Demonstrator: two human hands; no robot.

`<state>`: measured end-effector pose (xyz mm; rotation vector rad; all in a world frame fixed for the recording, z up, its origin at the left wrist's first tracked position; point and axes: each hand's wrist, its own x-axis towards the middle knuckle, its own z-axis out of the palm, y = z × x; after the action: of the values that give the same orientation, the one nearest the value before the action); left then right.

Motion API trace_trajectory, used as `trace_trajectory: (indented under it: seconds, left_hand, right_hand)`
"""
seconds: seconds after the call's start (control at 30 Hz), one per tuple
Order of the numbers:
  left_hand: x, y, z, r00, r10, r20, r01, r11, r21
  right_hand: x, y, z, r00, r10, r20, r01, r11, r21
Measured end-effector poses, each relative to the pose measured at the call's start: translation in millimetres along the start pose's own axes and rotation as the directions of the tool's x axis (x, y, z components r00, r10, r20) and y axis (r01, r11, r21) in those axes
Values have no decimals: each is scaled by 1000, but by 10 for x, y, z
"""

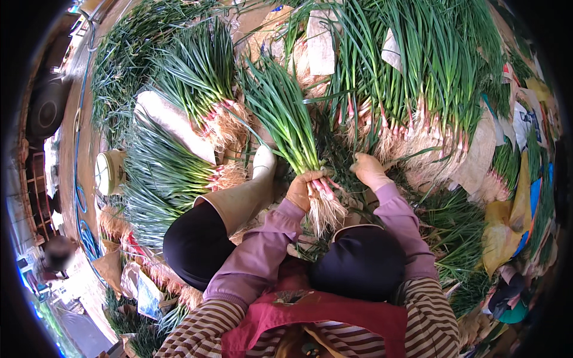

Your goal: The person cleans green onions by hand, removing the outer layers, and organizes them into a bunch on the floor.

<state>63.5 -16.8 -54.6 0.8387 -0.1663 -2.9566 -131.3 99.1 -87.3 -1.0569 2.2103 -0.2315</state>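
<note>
My left hand, in a tan glove, is closed round the lower stems of a bunch of green garlic. The long green leaves fan up and away to the left, while the pinkish stem ends and pale stringy roots hang below the fist toward my knees. To the right, apart from the bunch, my gloved right hand has its fingers curled over dark loose leaves. Whatever is between those fingertips is too small to make out.
Laid-out green garlic lies in a large pile at the far right and in smaller heaps on the left. A cream bucket stands at the left, near a blue hose. My boot is beside the bunch. Sacks lie right.
</note>
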Motion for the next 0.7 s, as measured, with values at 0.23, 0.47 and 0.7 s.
trace_trajectory:
  seconds: [0.23,0.47,0.7]
  left_hand:
    - [16,53,-297,995,13,-96,0,991,136]
    - [-103,212,11,944,240,-226,-202,963,176]
    - [-432,600,980,810,586,-12,-585,810,45]
  right_hand:
    - [-102,-565,-219,740,-648,181,498,708,500]
    - [-285,-378,-260,984,-43,-174,113,902,418]
    - [-518,62,-587,913,121,389,-126,992,-13]
